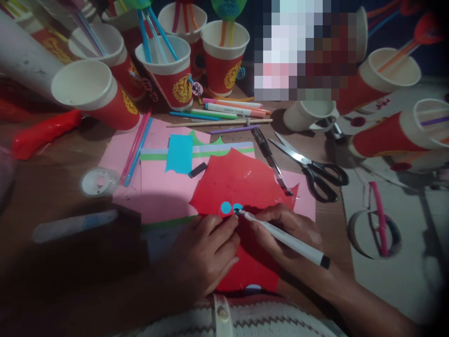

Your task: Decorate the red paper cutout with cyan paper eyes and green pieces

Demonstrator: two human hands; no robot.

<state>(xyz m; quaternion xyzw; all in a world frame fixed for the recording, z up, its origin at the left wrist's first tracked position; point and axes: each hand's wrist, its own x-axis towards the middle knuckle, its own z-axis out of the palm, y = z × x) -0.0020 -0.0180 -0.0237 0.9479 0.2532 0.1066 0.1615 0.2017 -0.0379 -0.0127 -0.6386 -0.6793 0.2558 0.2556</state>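
Note:
My right hand (286,229) is closed around a white marker (291,241) with a black end. The marker's tip touches a small blue paper circle (238,206), where a dark mark shows. Just left of it lies a second blue circle (226,208) with a red rim. Both are on a red sheet of paper (242,178) with a jagged edge. My left hand (212,250) rests on this sheet, its fingers extended and lying on the paper, fingertips beside the two circles. Pink sheets (157,187) and a blue paper piece (179,153) lie beneath and beyond.
Black-handled scissors (310,166) and a pen (271,161) lie to the right, near a tape roll (354,234). Several red-and-white paper cups (163,75) and a white mug (308,114) stand behind markers (235,110). A small clear container (100,181) sits left.

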